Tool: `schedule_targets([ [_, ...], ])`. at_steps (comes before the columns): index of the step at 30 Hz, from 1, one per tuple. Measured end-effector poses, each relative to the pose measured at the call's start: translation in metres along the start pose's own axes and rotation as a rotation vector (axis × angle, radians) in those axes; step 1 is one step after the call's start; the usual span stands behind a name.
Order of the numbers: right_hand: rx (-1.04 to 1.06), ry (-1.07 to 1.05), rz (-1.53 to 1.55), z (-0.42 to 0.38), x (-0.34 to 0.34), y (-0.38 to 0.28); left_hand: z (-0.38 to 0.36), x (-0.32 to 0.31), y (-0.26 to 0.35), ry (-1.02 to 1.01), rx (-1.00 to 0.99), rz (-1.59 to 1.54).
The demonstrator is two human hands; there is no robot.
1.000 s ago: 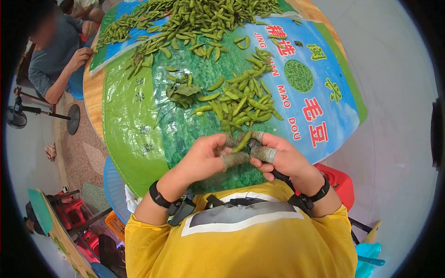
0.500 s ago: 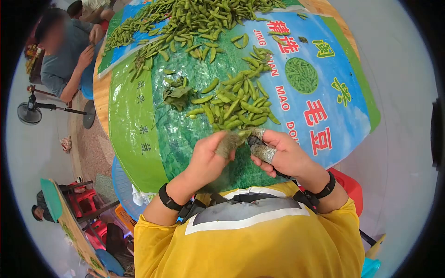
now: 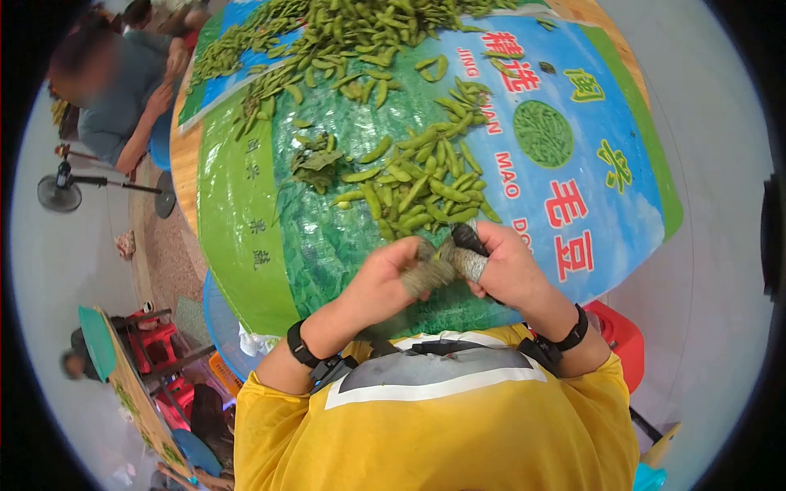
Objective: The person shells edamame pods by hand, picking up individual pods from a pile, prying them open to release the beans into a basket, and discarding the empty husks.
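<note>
My left hand, its thumb and finger wrapped in greyish-green tape, is closed in a pinch on a green soybean pod, mostly hidden by the fingers. Right against it, my right hand is closed around a small black-handled tool; its working end is hidden. Tape covers fingers of this hand too. Just beyond both hands lies a loose pile of soybean pods. Left of that pile sits a clump of wilted leaves.
A large heap of pods covers the table's far side. Printed plastic sheeting is spread over the round wooden table. At the far left sits another person, near a fan. A red stool stands at right.
My two hands have drawn closer together, the left moving slightly right and toward me. The pod between them is now more covered by fingers. The whole view has shifted slightly.
</note>
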State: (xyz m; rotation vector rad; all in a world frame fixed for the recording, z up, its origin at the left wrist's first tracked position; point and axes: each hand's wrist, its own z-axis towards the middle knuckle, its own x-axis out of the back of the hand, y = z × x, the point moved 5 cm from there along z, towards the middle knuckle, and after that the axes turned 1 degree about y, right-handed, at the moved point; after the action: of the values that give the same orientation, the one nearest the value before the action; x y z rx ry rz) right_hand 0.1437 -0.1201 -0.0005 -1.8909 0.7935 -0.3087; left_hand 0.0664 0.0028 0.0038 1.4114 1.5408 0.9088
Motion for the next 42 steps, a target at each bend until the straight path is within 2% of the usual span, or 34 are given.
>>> schedule_targets([
  [1, 0.002, -0.026, -0.007, 0.002, -0.003, 0.001, 0.003, 0.0, -0.006, 0.01, -0.136, 0.054],
  [2, -0.012, -0.047, 0.064, 0.003, -0.004, 0.004, 0.002, 0.004, -0.007, 0.038, -0.139, 0.054],
  [5, -0.062, -0.076, 0.243, 0.003, -0.007, 0.004, 0.002, 0.002, -0.014, -0.07, 0.113, -0.28],
  [6, -0.1, -0.064, 0.362, 0.002, -0.007, 0.004, 0.002, 0.002, -0.013, -0.061, 0.111, -0.284],
  [10, -0.062, -0.003, 0.364, 0.005, 0.0, 0.011, 0.004, 0.002, -0.012, -0.058, 0.072, -0.224],
  [12, 0.032, 0.059, 0.22, 0.005, 0.01, 0.015, 0.005, -0.003, -0.01, -0.072, 0.061, -0.181],
  [16, 0.089, 0.089, 0.238, -0.006, 0.019, 0.008, 0.007, -0.002, -0.005, -0.043, 0.043, -0.159],
  [18, 0.09, 0.112, 0.077, -0.009, 0.02, 0.002, 0.01, -0.002, -0.007, -0.032, 0.05, -0.138],
  [20, 0.028, 0.128, 0.019, -0.007, 0.019, 0.005, 0.01, -0.007, 0.007, -0.044, -0.268, 0.325],
  [21, -0.033, 0.138, -0.042, -0.006, 0.019, 0.008, 0.01, -0.008, 0.011, -0.074, -0.315, 0.493],
  [25, -0.041, 0.048, -0.044, -0.003, 0.016, 0.012, 0.009, -0.008, 0.009, -0.087, -0.29, 0.476],
  [28, -0.032, 0.033, 0.004, -0.001, 0.011, 0.012, 0.009, -0.005, 0.002, -0.084, -0.269, 0.345],
  [30, -0.023, 0.007, -0.004, 0.0, 0.007, 0.009, 0.006, -0.007, 0.006, -0.06, -0.285, 0.519],
  [33, -0.055, 0.06, 0.056, 0.0, 0.01, 0.012, 0.004, -0.011, 0.009, -0.094, -0.272, 0.592],
  [34, -0.054, 0.06, 0.056, -0.001, 0.011, 0.012, 0.004, -0.011, 0.01, -0.094, -0.273, 0.592],
  [36, 0.046, 0.095, 0.188, -0.006, 0.018, 0.01, 0.004, -0.012, 0.007, -0.11, -0.169, 0.273],
  [37, 0.047, 0.096, 0.188, -0.008, 0.02, 0.013, 0.004, -0.012, 0.007, -0.111, -0.17, 0.274],
  [39, 0.139, 0.283, 0.256, -0.011, 0.034, 0.015, 0.006, -0.011, -0.006, -0.122, 0.062, -0.08],
  [40, 0.143, 0.288, 0.255, -0.014, 0.034, 0.013, 0.006, -0.011, -0.01, -0.128, 0.059, -0.078],
  [42, 0.206, 0.403, 0.026, -0.024, 0.038, 0.004, 0.008, -0.002, -0.007, 0.052, -0.107, 0.185],
])
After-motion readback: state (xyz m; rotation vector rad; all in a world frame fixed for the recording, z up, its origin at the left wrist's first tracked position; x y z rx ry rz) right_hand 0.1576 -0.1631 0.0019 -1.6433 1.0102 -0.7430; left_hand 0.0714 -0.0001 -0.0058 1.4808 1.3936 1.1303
